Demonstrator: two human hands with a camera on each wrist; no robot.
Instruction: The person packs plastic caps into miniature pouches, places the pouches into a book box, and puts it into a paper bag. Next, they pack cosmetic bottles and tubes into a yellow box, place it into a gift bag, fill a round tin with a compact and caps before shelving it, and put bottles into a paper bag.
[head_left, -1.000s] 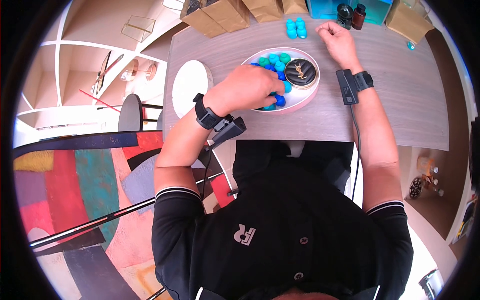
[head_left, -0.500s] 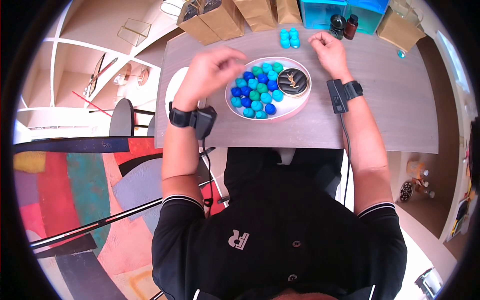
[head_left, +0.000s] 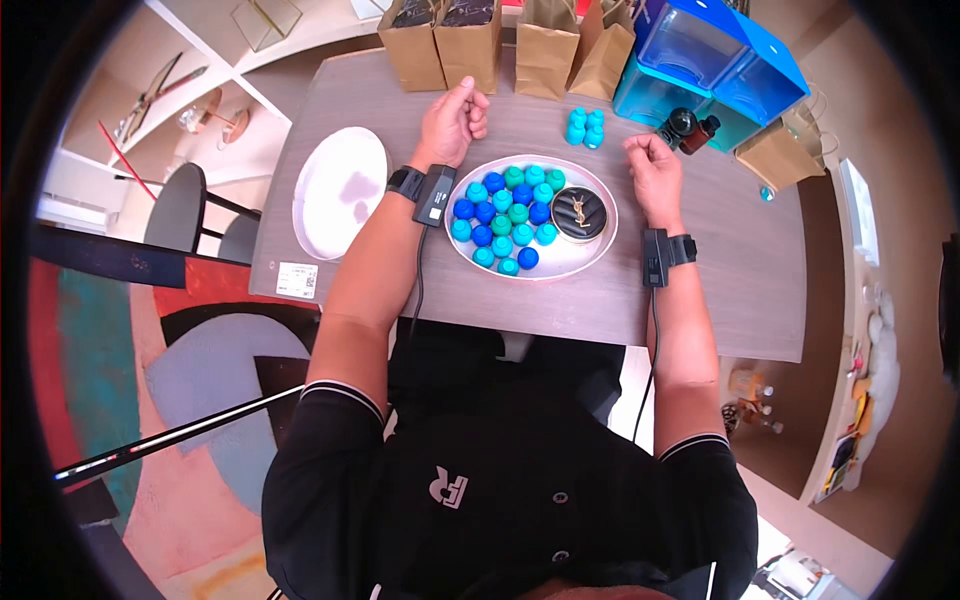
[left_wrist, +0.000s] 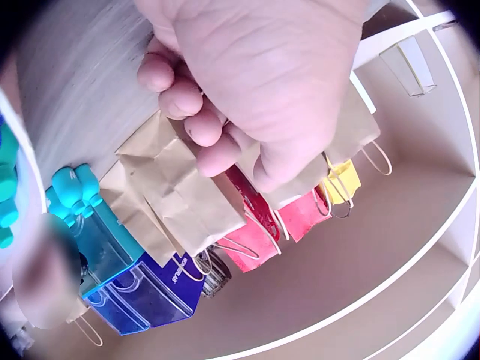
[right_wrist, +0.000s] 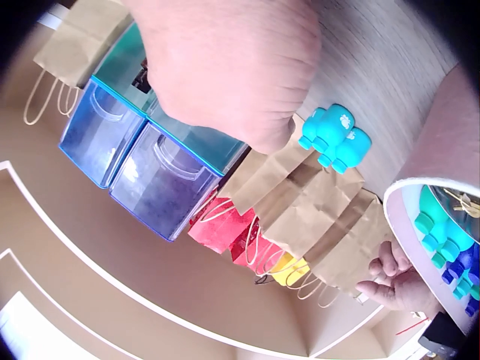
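Observation:
The left hand (head_left: 455,125) is by the upper left of a white oval tray (head_left: 590,262), its fingers loosely curled around nothing. Several small bottles in turquoise, green and dark blue (head_left: 528,258) stand in the tray, beside a round black case with a gold emblem (head_left: 579,214). The right hand (head_left: 657,180) rests on the table right of the tray, fingers bent, nothing visible in it. Several turquoise bottles (head_left: 585,127) stand together between the hands, beyond the tray. In the left wrist view the left hand (left_wrist: 262,82) has its fingers curled, with no object in them.
A white oval lid (head_left: 335,190) lies at the left, above a paper label (head_left: 297,281). Brown paper bags (head_left: 468,50), blue and teal clear boxes (head_left: 690,45) and dark bottles (head_left: 700,134) line the far edge. Another brown bag (head_left: 780,155) is at the far right.
The left hand has lifted off the bottles in the tray and moved away to the tray's upper left. The right hand stays about where it was. The head view has shifted.

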